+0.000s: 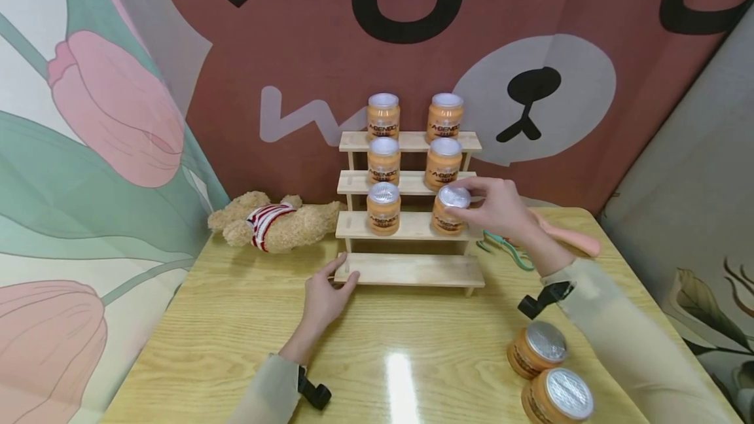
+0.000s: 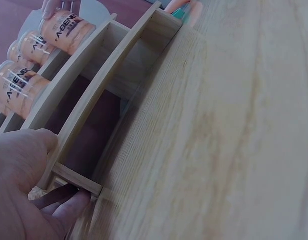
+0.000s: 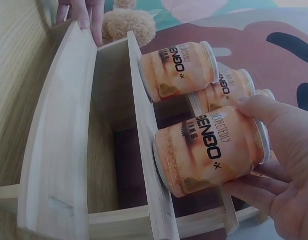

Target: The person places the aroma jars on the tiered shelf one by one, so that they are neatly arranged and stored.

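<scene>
A wooden stepped display rack stands on the table, with orange cans in pairs on its upper three steps. My right hand grips the silver top of the right-hand can on the third step from the top. In the right wrist view, that can stands on the step's board, thumb and fingers round its lid end. Its neighbour, the left can, sits apart on the same step. With my left hand, I hold the left end of the bottom step, the thumb over its front edge.
Two more orange cans, one behind the other, stand at the table's right front. A teddy bear in a striped top lies left of the rack. Green-handled scissors and a pink-handled item lie to its right.
</scene>
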The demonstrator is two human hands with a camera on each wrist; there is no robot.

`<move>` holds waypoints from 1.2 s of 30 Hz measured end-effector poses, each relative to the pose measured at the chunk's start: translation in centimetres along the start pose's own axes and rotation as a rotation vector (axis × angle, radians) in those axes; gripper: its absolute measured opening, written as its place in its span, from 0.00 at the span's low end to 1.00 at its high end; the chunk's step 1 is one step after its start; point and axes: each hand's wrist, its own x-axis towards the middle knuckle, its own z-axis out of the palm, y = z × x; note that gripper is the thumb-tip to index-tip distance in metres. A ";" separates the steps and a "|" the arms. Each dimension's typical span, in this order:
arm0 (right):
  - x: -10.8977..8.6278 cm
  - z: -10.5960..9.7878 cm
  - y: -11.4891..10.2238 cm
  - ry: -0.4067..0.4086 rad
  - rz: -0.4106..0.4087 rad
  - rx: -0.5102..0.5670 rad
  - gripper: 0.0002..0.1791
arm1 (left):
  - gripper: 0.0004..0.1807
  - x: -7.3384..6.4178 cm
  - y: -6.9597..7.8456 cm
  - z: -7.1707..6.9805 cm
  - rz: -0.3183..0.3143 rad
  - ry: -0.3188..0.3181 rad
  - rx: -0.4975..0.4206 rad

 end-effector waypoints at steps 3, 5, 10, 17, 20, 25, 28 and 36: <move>0.1 0.2 -0.1 -0.007 0.005 -0.007 0.23 | 0.28 0.0 0.1 0.0 0.002 0.002 0.000; 0.2 0.3 -0.1 -0.010 0.011 -0.012 0.23 | 0.28 -0.1 0.1 0.0 0.004 0.004 0.001; 0.1 0.4 -0.4 -0.008 0.019 -0.013 0.23 | 0.28 -0.1 0.1 0.0 0.007 0.009 0.002; 0.2 0.5 -0.5 -0.015 0.025 -0.022 0.22 | 0.28 -0.2 0.1 0.0 0.006 0.011 -0.005; 0.3 0.5 -0.5 -0.022 0.033 -0.020 0.22 | 0.28 -0.1 0.1 0.0 0.006 0.015 -0.004; 0.3 0.4 -0.5 -0.036 0.038 -0.015 0.23 | 0.28 -0.1 0.1 0.0 0.010 0.023 -0.002; 0.1 0.2 -0.4 -0.041 0.053 0.018 0.22 | 0.28 0.0 0.1 0.0 0.007 0.023 0.001; -1.8 -1.7 0.5 0.024 0.018 -0.013 0.23 | 0.29 0.0 0.1 -0.1 0.010 0.008 -0.008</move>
